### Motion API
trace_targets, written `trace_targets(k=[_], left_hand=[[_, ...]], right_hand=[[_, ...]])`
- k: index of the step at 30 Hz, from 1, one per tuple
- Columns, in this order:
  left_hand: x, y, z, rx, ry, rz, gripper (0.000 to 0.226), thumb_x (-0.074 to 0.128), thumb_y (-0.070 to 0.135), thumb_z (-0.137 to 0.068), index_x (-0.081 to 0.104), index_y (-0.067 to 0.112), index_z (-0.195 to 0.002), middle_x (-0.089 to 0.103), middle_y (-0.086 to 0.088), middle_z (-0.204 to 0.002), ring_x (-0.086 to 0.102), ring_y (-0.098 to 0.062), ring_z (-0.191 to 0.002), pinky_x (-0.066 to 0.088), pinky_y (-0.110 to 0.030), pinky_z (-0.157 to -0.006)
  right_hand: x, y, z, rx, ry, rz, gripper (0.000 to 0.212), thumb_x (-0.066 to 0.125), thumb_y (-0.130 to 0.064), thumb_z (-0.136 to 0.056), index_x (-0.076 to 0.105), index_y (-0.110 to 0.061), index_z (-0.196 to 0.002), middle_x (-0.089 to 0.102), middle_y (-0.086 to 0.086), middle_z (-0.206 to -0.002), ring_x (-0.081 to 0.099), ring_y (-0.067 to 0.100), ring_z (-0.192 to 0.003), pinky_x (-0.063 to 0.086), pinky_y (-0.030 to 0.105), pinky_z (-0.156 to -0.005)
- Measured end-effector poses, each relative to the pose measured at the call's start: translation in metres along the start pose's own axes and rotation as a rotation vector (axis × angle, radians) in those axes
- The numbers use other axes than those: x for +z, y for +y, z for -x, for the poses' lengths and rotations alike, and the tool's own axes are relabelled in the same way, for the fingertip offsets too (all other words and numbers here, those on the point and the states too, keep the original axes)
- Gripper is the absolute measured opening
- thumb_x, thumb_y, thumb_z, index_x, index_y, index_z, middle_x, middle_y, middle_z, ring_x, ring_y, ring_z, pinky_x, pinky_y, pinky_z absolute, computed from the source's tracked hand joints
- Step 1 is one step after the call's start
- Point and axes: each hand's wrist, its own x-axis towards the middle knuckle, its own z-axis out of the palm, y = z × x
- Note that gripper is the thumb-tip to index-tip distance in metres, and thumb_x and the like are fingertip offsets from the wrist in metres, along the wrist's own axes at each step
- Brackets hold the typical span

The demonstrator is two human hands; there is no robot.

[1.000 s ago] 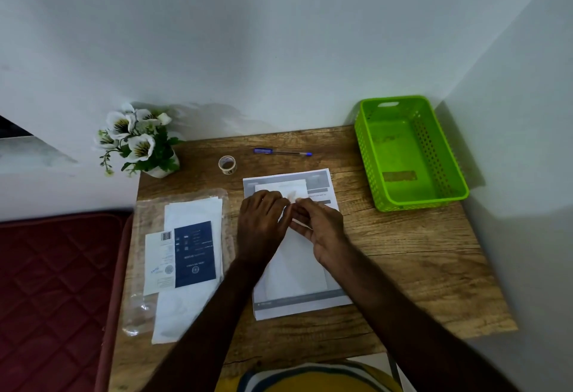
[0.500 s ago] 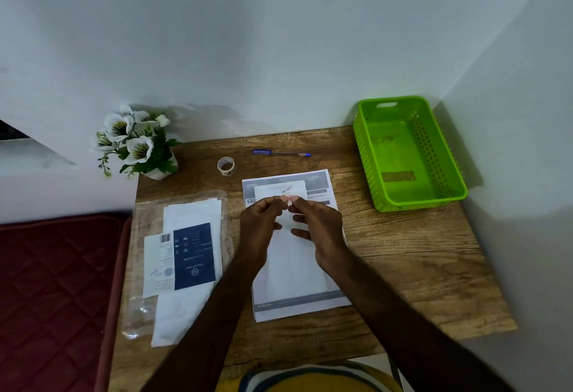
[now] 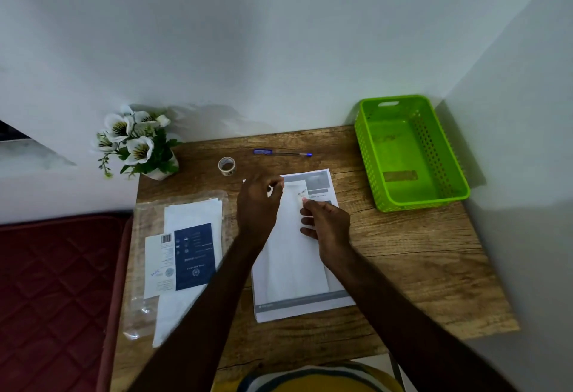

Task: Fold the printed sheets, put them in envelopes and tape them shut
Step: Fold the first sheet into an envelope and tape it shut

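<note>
Hands working at the far end of a white envelope on the counter.
The right hand point(image 3: 325, 224) pinches a small tape piece point(image 3: 300, 196) over the envelope point(image 3: 290, 255); the left hand point(image 3: 257, 205), loosely curled, hovers alongside, its grasp unclear. Under both lies the printed sheet point(image 3: 319, 182); beyond them, a tape roll point(image 3: 226, 165).

Dim, cool indoor light — the wall looks grey-blue and soft shadows spread behind the flowers point(image 3: 136, 140). The wide lens bends the surface point(image 3: 418, 267) edges outward. The left hand point(image 3: 259, 205) is slightly motion-blurred; the green basket point(image 3: 366, 143) stays bright — print on the paper is unreadable.
</note>
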Motion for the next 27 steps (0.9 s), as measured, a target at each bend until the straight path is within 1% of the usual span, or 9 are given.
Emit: trace_targets(k=[2, 4, 6, 8, 12, 15, 19, 22, 27], left_hand=[[0.006, -0.003, -0.012, 0.047, -0.063, -0.101, 0.022, 0.064, 0.024, -0.099, 0.073, 0.011, -0.114, 0.072, -0.008, -0.118, 0.064, -0.023, -0.108, 0.052, -0.038, -0.097], [0.013, -0.008, -0.021, 0.07, -0.164, -0.175, 0.023, 0.063, 0.024, -0.1, 0.072, 0.01, -0.117, 0.069, -0.009, -0.124, 0.061, -0.025, -0.115, 0.047, -0.033, -0.099], [0.02, -0.013, -0.028, 0.103, -0.251, -0.21, 0.02, 0.063, 0.022, -0.099, 0.073, 0.012, -0.113, 0.068, -0.008, -0.122, 0.059, -0.024, -0.115, 0.043, -0.029, -0.094], [0.022, -0.015, -0.032, 0.106, -0.299, -0.188, 0.017, 0.063, 0.02, -0.098, 0.076, 0.013, -0.108, 0.069, -0.006, -0.118, 0.059, -0.022, -0.112, 0.047, -0.032, -0.095], [0.025, -0.017, -0.033, 0.103, -0.306, -0.145, 0.015, 0.065, 0.017, -0.096, 0.078, 0.014, -0.104, 0.071, -0.005, -0.113, 0.061, -0.021, -0.107, 0.05, -0.037, -0.096], [0.025, -0.019, -0.032, 0.151, -0.284, -0.127, 0.016, 0.066, 0.011, -0.091, 0.08, 0.01, -0.099, 0.072, -0.006, -0.108, 0.06, -0.021, -0.106, 0.047, -0.036, -0.099], [0.024, -0.019, -0.031, 0.141, -0.239, -0.039, 0.011, 0.071, 0.016, -0.089, 0.079, 0.008, -0.09, 0.073, -0.004, -0.096, 0.062, -0.018, -0.094, 0.05, -0.04, -0.091], [0.026, -0.018, -0.032, 0.104, -0.254, -0.032, 0.014, 0.073, 0.023, -0.09, 0.079, 0.01, -0.092, 0.072, -0.004, -0.098, 0.061, -0.018, -0.095, 0.049, -0.038, -0.09], [0.029, -0.017, -0.031, 0.082, -0.243, -0.034, 0.013, 0.073, 0.021, -0.091, 0.078, 0.009, -0.091, 0.071, -0.006, -0.098, 0.06, -0.021, -0.097, 0.049, -0.043, -0.093]], right_hand=[[0.001, 0.0, -0.004, 0.006, 0.021, 0.0, 0.015, 0.081, -0.026, -0.087, 0.073, -0.013, -0.087, 0.077, 0.005, -0.081, 0.074, 0.019, -0.069, 0.059, 0.028, -0.054], [0.004, -0.001, -0.009, 0.015, 0.02, -0.012, 0.019, 0.081, -0.026, -0.087, 0.075, -0.009, -0.091, 0.078, 0.007, -0.082, 0.072, 0.019, -0.066, 0.058, 0.028, -0.054], [0.008, -0.002, -0.015, 0.021, 0.038, -0.003, 0.02, 0.082, -0.026, -0.086, 0.076, -0.008, -0.091, 0.078, 0.007, -0.08, 0.071, 0.017, -0.063, 0.058, 0.028, -0.053], [0.012, -0.002, -0.02, 0.013, 0.063, 0.025, 0.019, 0.083, -0.027, -0.085, 0.076, -0.009, -0.088, 0.077, 0.004, -0.074, 0.07, 0.014, -0.057, 0.056, 0.025, -0.049], [0.018, -0.003, -0.028, -0.012, 0.086, 0.081, 0.019, 0.082, -0.028, -0.085, 0.073, -0.014, -0.077, 0.074, -0.004, -0.061, 0.068, 0.009, -0.046, 0.049, 0.019, -0.042], [0.022, -0.003, -0.033, -0.011, 0.088, 0.094, 0.02, 0.082, -0.026, -0.085, 0.074, -0.009, -0.077, 0.073, -0.004, -0.059, 0.066, 0.009, -0.043, 0.047, 0.018, -0.039], [0.025, -0.002, -0.038, -0.013, 0.117, 0.124, 0.023, 0.082, -0.028, -0.085, 0.075, -0.009, -0.075, 0.072, -0.004, -0.057, 0.066, 0.01, -0.042, 0.047, 0.018, -0.04], [0.026, 0.001, -0.04, -0.018, 0.124, 0.142, 0.024, 0.081, -0.029, -0.086, 0.073, -0.013, -0.071, 0.071, -0.007, -0.056, 0.067, 0.009, -0.043, 0.047, 0.017, -0.04], [0.026, 0.003, -0.042, -0.02, 0.124, 0.154, 0.023, 0.081, -0.028, -0.086, 0.071, -0.013, -0.072, 0.07, -0.01, -0.054, 0.067, 0.009, -0.042, 0.046, 0.016, -0.038]])
